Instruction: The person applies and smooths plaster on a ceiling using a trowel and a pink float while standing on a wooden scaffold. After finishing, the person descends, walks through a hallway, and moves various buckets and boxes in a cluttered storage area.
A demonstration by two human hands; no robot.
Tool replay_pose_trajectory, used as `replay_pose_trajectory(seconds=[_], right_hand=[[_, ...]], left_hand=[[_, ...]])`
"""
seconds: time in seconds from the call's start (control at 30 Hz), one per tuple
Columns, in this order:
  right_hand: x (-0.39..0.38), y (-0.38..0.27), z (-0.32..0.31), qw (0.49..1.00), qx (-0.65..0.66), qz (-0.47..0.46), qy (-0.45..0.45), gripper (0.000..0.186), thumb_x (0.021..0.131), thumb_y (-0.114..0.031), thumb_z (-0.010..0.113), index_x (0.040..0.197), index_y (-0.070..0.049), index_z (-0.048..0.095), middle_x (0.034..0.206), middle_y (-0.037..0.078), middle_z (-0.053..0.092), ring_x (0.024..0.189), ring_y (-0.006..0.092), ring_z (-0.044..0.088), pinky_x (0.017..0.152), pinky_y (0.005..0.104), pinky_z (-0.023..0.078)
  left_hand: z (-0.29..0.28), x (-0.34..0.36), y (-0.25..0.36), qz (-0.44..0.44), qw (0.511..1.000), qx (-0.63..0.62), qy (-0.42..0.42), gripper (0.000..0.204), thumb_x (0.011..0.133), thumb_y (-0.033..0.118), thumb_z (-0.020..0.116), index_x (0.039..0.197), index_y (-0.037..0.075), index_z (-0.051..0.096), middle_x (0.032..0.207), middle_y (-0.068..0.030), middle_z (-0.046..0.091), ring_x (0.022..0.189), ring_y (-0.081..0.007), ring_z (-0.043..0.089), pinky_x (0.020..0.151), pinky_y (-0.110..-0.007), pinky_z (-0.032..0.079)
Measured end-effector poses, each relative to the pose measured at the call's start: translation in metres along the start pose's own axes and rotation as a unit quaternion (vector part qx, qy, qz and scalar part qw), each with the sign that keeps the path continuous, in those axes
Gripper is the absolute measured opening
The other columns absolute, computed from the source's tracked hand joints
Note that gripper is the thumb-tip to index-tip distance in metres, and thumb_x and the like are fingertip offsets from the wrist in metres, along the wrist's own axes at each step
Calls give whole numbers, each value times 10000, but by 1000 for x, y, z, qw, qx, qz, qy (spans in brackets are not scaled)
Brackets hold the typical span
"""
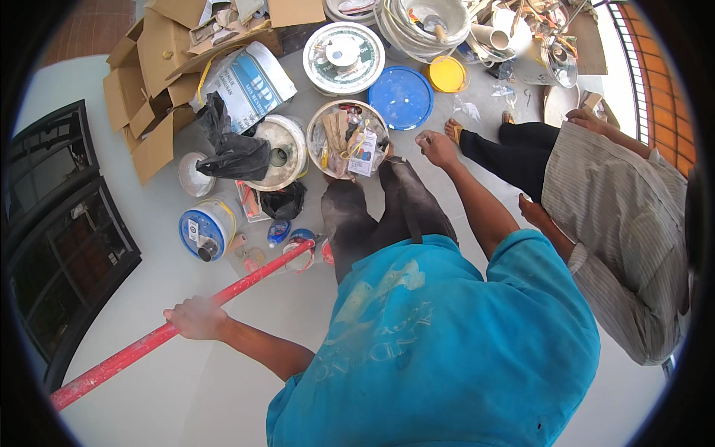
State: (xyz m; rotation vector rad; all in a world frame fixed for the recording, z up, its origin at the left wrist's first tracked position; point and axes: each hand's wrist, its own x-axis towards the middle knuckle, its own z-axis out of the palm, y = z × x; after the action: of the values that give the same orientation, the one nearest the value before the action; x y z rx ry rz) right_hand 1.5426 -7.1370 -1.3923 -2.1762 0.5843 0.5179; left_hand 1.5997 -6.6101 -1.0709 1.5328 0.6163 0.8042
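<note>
My left hand (198, 318) is closed around a long red pole (257, 279), which slants from the lower left up toward the middle. Its surface is specked with pale marks, and its upper end reaches small paint cans (300, 257) by my left leg. My right hand (437, 147) is held up in front of my right thigh, fingers curled; whatever is in them, if anything, is too small to make out. Nearest to it are a round blue lid (401, 97) and an open white bucket (316, 153) filled with mixed items, among them a printed card (363, 153).
A person in a striped shirt (618, 186) stands close on my right. Cardboard boxes (158, 52), a tilted white pail (249, 86), black plastic bags (231, 145), a blue-lidded bucket (202, 232), a white-lidded bucket (320, 52) and a yellow lid (447, 74) crowd the floor ahead. Dark-framed windows (56, 223) are at left.
</note>
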Motion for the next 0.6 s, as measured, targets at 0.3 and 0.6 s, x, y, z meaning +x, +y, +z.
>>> replay_pose_trajectory(seconds=[0.3,0.6], right_hand=[[75,-87,16,992,-65,-111,21,214,865,-263,601,937,-80,685,876,200,681,833,363,658,750,453,502],[142,-213,45,993,-19,-115,11,245,884,-264,579,1000,-72,679,895,172,689,835,341,664,765,412,508]], left_hand=[[14,47,21,5,928,-262,-264,436,952,514,493,817,99,500,590,-8,432,464,-102,363,456,-262,324],[192,168,36,143,910,-271,-281,636,793,767,504,767,136,577,504,4,360,398,-111,349,396,-247,326]])
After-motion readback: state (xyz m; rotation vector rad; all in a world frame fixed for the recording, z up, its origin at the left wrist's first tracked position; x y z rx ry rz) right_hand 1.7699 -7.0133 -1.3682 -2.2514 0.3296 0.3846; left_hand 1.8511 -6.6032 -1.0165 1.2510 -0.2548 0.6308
